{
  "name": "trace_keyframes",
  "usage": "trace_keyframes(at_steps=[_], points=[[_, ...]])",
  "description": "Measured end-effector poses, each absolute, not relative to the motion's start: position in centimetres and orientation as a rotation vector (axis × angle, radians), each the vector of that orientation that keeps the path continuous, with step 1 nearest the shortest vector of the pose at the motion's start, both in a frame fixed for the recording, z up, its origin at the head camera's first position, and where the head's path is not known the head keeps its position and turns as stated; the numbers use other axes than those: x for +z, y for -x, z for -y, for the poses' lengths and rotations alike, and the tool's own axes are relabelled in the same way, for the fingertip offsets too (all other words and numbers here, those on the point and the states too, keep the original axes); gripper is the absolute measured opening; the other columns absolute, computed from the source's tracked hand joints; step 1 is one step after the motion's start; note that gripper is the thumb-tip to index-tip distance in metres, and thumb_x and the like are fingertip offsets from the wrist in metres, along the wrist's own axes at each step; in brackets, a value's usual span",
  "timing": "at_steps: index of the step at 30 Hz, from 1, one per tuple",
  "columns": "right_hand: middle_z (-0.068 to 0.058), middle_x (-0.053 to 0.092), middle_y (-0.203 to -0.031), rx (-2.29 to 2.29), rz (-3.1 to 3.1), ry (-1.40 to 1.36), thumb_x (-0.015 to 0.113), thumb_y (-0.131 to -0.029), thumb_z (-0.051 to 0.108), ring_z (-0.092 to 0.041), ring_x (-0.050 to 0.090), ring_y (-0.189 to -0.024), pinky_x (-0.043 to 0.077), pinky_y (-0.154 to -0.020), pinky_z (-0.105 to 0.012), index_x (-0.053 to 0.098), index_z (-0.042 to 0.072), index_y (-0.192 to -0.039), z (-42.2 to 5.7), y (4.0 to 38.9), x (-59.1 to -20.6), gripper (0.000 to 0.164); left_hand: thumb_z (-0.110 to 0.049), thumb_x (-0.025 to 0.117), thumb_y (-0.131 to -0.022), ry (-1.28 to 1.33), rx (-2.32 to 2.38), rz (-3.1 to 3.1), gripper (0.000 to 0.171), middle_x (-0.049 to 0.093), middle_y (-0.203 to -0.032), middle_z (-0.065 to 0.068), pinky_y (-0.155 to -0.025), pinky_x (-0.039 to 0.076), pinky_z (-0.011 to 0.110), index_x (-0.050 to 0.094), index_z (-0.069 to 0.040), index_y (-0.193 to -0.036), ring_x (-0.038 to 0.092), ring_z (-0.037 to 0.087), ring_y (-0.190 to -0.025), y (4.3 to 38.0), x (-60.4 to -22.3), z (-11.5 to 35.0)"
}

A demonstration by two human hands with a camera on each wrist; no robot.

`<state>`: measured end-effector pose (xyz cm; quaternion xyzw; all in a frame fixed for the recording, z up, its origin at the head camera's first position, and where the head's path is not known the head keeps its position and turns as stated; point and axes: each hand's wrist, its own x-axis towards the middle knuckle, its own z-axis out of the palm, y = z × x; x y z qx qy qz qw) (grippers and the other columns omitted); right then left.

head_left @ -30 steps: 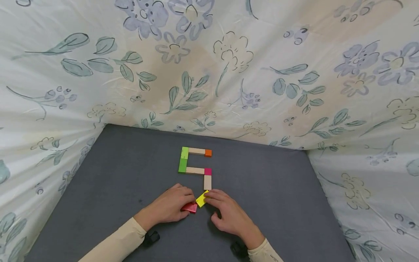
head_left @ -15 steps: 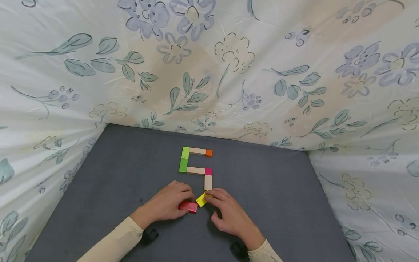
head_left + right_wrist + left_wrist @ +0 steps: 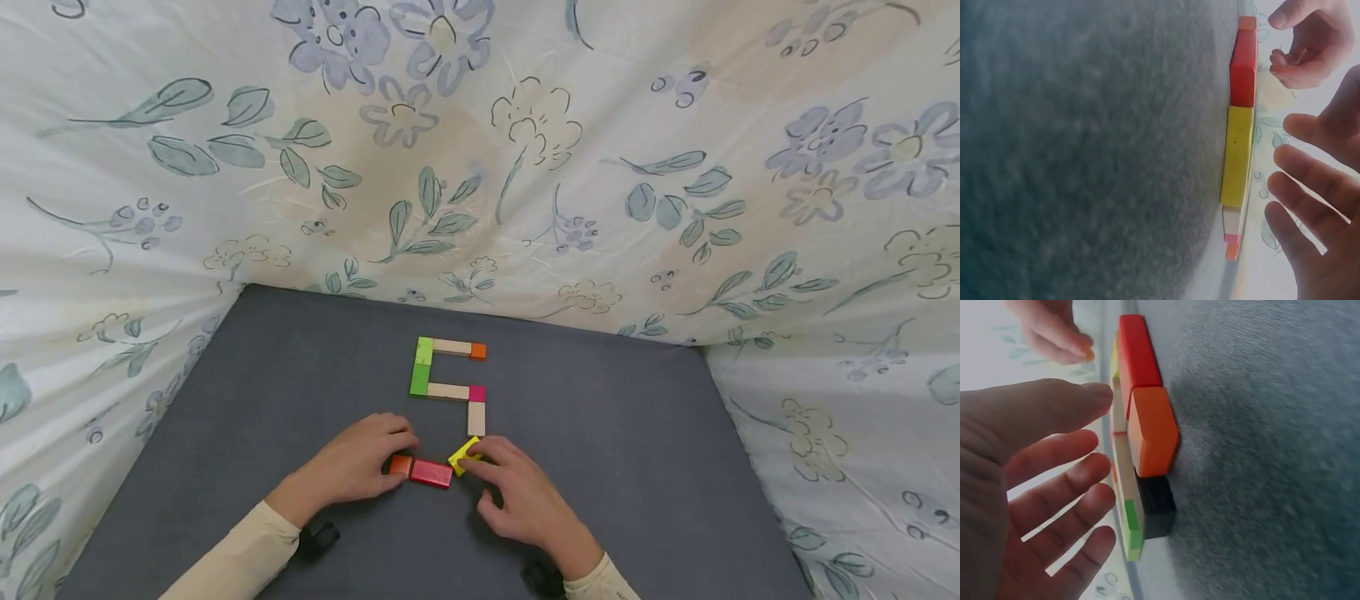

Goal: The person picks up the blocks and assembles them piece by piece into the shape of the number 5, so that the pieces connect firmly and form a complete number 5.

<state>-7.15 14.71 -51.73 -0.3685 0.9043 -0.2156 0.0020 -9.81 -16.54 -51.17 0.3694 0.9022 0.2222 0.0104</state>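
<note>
My left hand (image 3: 360,458) hovers over an orange block (image 3: 401,467), fingers spread and loosely bent, holding nothing. In the left wrist view its thumb is nearest the orange block, and a black block (image 3: 1157,506) lies just past it, hidden under the hand in the head view. A red block (image 3: 431,474) runs from the orange one toward a slanted yellow block (image 3: 459,458). Over the yellow block's right end hangs my right hand (image 3: 525,496), fingers relaxed and apart from the block in the right wrist view.
Beyond the hands, a line of blocks continues: a pale block (image 3: 476,419), a magenta one (image 3: 477,393), another pale one (image 3: 448,391), two green ones (image 3: 420,379), a pale one (image 3: 452,347) and an orange end block (image 3: 478,352). Floral cloth (image 3: 480,167) surrounds the dark table (image 3: 637,433).
My left hand has shifted left off the red block, which now shows whole, along with the orange block beside it. My right hand has stayed nearly in place at the yellow block.
</note>
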Motion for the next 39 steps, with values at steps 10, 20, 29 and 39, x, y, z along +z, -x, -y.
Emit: trace_keyframes(at_steps=[10, 20, 29, 39], points=[[0.003, 0.063, -0.138, -0.617, -2.806, 1.225, 0.070, -0.090, 0.009, -0.014, 0.053, -0.135, 0.051, -0.111, -0.043, 0.076, 0.022, -0.140, -14.0, 6.7, -51.7, 0.052, -0.025, 0.092, -0.088, -1.171, 0.647, -2.833, 0.032, 0.067, -0.113, -0.005, -0.096, 0.056, 0.044, 0.080, -0.016, -0.116, 0.063, 0.018, -0.105, 9.5, -51.8, 17.3], [0.003, 0.063, -0.142, -0.587, -2.777, 1.219, 0.071, -0.092, 0.012, -0.017, 0.053, -0.137, 0.051, -0.112, -0.045, 0.073, 0.024, -0.144, -13.7, 6.5, -51.9, 0.053, -0.024, 0.092, -0.088, -1.184, 0.639, -2.820, 0.032, 0.067, -0.121, -0.003, -0.097, 0.057, 0.042, 0.082, -0.016, -0.117, 0.061, 0.018, -0.109, 9.5, -52.2, 17.1], [0.005, 0.062, -0.143, -0.562, -2.765, 1.215, 0.072, -0.093, 0.015, -0.015, 0.053, -0.134, 0.052, -0.111, -0.043, 0.074, 0.023, -0.143, -13.7, 6.5, -52.1, 0.051, -0.024, 0.092, -0.089, -1.188, 0.630, -2.839, 0.025, 0.068, -0.111, -0.006, -0.093, 0.057, 0.039, 0.082, -0.018, -0.112, 0.060, 0.015, -0.102, 9.7, -52.3, 17.1], [0.005, 0.062, -0.144, -0.558, -2.747, 1.206, 0.072, -0.093, 0.017, -0.014, 0.052, -0.134, 0.051, -0.112, -0.043, 0.074, 0.023, -0.143, -13.9, 6.2, -52.2, 0.050, -0.027, 0.094, -0.087, -1.180, 0.476, -2.964, 0.027, 0.074, -0.104, -0.004, -0.098, 0.050, 0.047, 0.083, -0.018, -0.110, 0.064, 0.020, -0.103, 9.5, -52.5, 17.4]])
